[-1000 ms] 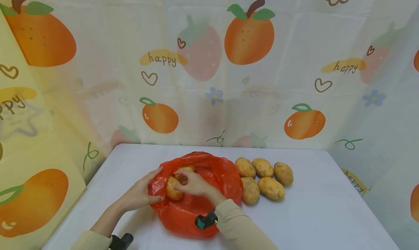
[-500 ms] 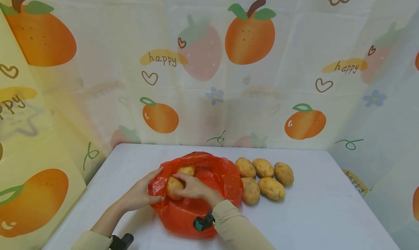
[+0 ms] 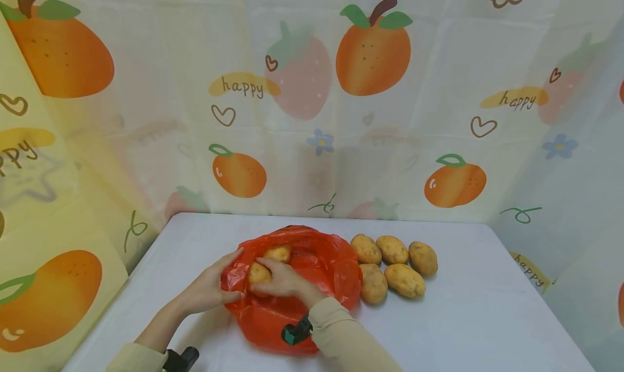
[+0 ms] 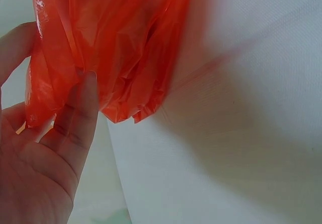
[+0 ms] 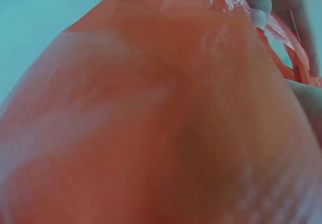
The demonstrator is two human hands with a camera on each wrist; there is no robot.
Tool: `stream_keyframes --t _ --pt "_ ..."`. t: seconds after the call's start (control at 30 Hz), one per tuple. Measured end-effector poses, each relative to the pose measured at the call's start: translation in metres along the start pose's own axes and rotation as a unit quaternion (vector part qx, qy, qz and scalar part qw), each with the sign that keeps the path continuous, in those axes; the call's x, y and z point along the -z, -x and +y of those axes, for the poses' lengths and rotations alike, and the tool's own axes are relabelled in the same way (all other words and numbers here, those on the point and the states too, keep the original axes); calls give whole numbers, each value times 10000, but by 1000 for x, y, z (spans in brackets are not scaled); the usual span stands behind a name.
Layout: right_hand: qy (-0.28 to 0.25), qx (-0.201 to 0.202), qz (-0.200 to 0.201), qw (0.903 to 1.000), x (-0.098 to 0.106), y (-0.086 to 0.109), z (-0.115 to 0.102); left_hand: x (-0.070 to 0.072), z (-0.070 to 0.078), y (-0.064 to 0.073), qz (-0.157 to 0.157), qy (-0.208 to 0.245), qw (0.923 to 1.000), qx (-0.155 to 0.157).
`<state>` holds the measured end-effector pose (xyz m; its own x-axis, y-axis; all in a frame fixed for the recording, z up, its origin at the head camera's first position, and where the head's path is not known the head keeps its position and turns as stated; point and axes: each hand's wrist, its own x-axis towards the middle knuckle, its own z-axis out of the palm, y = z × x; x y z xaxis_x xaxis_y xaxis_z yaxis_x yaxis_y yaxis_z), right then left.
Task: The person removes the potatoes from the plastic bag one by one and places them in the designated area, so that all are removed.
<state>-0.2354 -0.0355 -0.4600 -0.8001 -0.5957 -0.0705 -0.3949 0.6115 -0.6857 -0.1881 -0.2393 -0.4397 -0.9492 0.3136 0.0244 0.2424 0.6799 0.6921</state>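
Note:
A red plastic bag [image 3: 263, 328] stands on the table with its mouth spread wide. My left hand [image 3: 207, 288] holds its left rim, thumb on the near side and fingers at the far side; the left wrist view shows the thin plastic [image 4: 110, 48] between thumb and fingers. Inside the mouth, my right hand [image 3: 285, 280] grips a potato [image 3: 258, 274] with thumb and fingers, near the bag's left wall. Just behind lies another potato [image 3: 279, 252] in the bag. Red plastic [image 5: 151, 108] fills most of the right wrist view, hiding the right fingertips there.
Several loose potatoes [image 3: 405, 281] lie together to the right of the bag, the nearest ones close against it. The white table [image 3: 468, 312] extends to the right. A fruit-printed curtain [image 3: 312, 177] hangs behind and along both sides.
My right hand has shifted slightly left and its fingers have come off the rear potato and settled around the front one. The left hand and bag stay put.

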Motion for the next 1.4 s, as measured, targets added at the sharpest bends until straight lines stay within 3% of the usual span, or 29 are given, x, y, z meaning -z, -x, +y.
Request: stream_keyframes --t 0.67,1.03,1.2,1.4 --pt "-128 -127 504 9986 -2 5 4 1 1 -2 -7 -29 10000 -45" --pt "88 -39 226 9997 9 14 6 2 2 -1 -53 73 10000 35" --pt "230 182 270 9992 15 21 4 2 1 -2 -91 189 9997 79" --pt "113 57 350 9993 22 25 6 3 2 -1 -131 276 9994 191"
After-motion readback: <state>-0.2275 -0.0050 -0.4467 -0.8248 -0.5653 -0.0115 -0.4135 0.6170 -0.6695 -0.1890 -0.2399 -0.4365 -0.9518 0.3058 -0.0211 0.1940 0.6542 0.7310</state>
